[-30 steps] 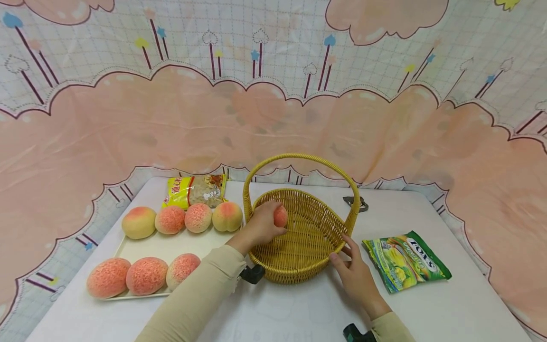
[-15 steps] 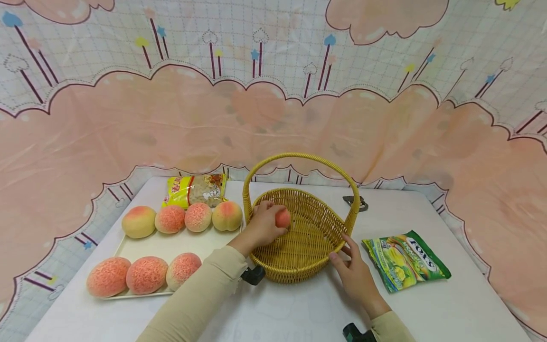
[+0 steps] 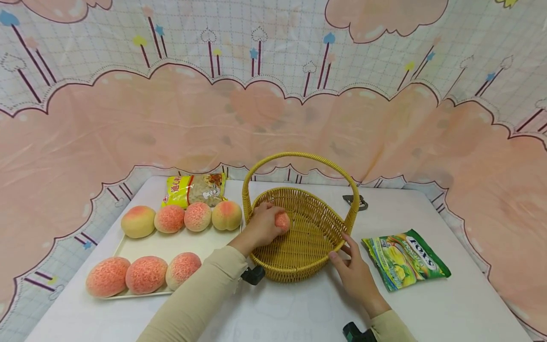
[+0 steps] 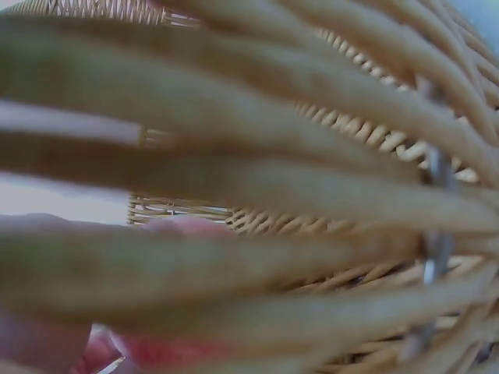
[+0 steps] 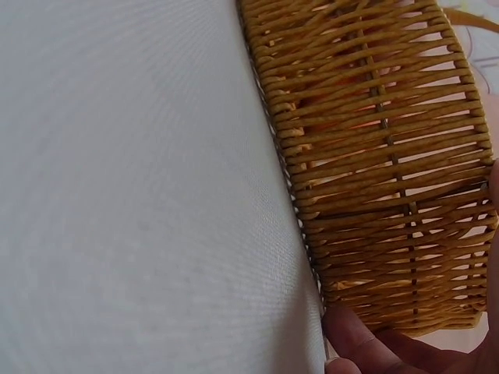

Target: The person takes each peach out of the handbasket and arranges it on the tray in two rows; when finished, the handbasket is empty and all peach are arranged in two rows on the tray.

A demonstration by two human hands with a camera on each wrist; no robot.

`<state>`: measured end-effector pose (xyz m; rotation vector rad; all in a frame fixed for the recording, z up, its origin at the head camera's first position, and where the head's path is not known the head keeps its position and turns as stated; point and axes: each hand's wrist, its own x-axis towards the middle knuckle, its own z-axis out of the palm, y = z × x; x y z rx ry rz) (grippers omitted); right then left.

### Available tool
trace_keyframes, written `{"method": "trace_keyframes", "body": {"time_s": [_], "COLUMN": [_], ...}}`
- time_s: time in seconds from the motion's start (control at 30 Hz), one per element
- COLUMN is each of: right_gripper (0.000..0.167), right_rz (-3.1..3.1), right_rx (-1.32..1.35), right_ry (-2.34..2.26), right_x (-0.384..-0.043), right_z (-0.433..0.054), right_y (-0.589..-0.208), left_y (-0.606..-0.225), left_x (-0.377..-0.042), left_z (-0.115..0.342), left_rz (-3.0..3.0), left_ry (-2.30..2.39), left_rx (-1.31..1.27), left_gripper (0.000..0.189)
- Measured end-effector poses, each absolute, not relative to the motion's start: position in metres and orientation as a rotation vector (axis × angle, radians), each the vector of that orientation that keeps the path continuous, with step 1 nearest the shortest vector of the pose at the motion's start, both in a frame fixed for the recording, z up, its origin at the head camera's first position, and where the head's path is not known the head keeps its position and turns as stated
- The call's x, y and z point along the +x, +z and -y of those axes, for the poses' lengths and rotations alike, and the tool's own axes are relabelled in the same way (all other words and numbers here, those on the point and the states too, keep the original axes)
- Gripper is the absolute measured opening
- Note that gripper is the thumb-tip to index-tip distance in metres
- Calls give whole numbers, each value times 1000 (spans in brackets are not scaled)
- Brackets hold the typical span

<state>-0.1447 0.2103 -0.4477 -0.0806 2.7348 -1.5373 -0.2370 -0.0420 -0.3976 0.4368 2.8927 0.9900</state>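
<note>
In the head view my left hand (image 3: 264, 223) reaches into the yellow wicker basket (image 3: 314, 223) and holds a pinkish-red peach (image 3: 282, 222) in curled fingers, by the basket's left inner wall. Blurred weave fills most of the left wrist view; behind it show part of the peach (image 4: 171, 349) and fingers (image 4: 43, 339). At the basket's front right, my right hand (image 3: 356, 275) grips its side, thumb and fingertips at the rim. Fingers (image 5: 362, 343) also lie at the basket's lower edge (image 5: 390, 179) in the right wrist view.
Left of the basket, a cream tray (image 3: 179, 244) carries several peaches (image 3: 147, 274) in two rows. A yellow food packet (image 3: 194, 190) lies behind it. To the right are a green FOX'S candy bag (image 3: 406, 260) and a small dark object (image 3: 362, 204). The basket handle (image 3: 299, 155) arches overhead.
The peach in my left hand has shifted slightly right and down and has turned, now showing its speckled side. The left fingers have drawn in around it. My right hand stays on the basket.
</note>
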Motion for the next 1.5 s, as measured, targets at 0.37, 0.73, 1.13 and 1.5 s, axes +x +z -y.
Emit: {"method": "trace_keyframes", "body": {"time_s": [0.37,0.73,1.13,1.5], "right_gripper": [65,66,65,65], "right_rz": [-2740,-2734,-2724,-2727], "right_rx": [-55,-47,-49,-58], "right_ry": [-1526,-1528,-1528,-1531], "right_x": [-145,-146,-146,-145], "right_z": [-210,-210,-210,-209], "right_y": [-447,-449,-448,-445], "left_y": [-398,-401,-392,-372], "left_x": [-240,-240,-233,-221], "left_z": [47,46,51,63], "left_rz": [-2733,-2623,-2594,-2605], "left_ry": [1013,1041,1108,1129], "left_rx": [663,674,725,797], "left_gripper": [42,64,60,58]}}
